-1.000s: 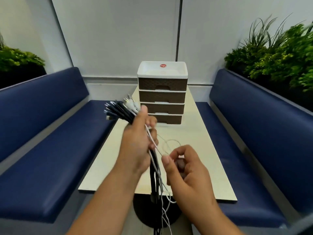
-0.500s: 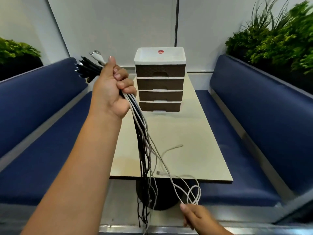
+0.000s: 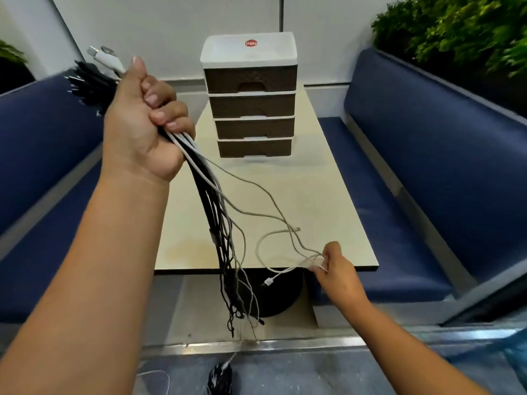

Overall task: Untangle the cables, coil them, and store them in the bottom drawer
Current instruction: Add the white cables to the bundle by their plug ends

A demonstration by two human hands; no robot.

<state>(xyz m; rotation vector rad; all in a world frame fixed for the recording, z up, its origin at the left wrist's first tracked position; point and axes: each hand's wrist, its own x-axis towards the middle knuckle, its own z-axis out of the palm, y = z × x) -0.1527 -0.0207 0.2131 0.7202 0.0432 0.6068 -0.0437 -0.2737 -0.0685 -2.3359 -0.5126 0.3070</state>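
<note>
Left hand: the left hand is raised at the left of the view, and its fingers are closed in a fist around a bundle of cables.
Bundle of cables: black and white cables are gathered in the fist; the plug ends stick out above the thumb, and the long ends hang down past the near table edge toward the floor.
Right hand: the right hand is held low, just at the near edge of the table, and its fingertips are pinched on a thin white cable.
Thin white cable: it is drawn sideways out of the bundle and loops over the table to the right hand; one small plug dangles just below the table edge.
Drawer unit: a brown drawer unit with a white top is set at the far end of the table; four drawers are seen, all pushed in.
Bottom drawer: the bottom drawer is shut, well apart from the cables.
Benches: blue benches are placed on both sides of the table.
Plants: green plants are seen behind the right bench.
</note>
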